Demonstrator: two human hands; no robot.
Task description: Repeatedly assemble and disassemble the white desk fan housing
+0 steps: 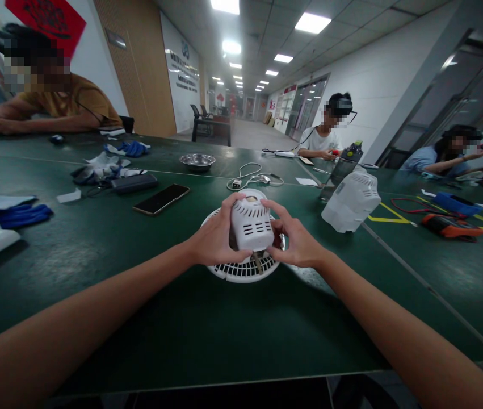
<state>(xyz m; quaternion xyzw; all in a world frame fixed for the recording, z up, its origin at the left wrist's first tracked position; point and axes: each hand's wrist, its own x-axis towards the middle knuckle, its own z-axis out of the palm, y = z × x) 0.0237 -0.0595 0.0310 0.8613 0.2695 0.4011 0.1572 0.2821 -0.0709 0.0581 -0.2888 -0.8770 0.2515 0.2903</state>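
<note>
A white slotted fan motor cover (pixel 255 226) sits over the middle of a round white fan grille (pixel 243 277), which lies on the green table in front of me. My left hand (pixel 214 241) grips the cover's left side, thumb low at the front and fingers near the top. From the right, my right hand (pixel 295 243) holds the same cover, its index finger at the upper edge and thumb near the bottom. A short brownish part (pixel 257 262) shows beneath the cover's front edge. The inside of the cover is hidden.
A phone (pixel 162 199), a metal bowl (pixel 197 162) and a white cable (pixel 253 179) lie beyond my hands. To the right stand a white plastic shell (pixel 351 201) and a bottle (pixel 338 175), with an orange multimeter (pixel 452 226) farther off. Gloves (pixel 24 216) lie left. Several people sit around.
</note>
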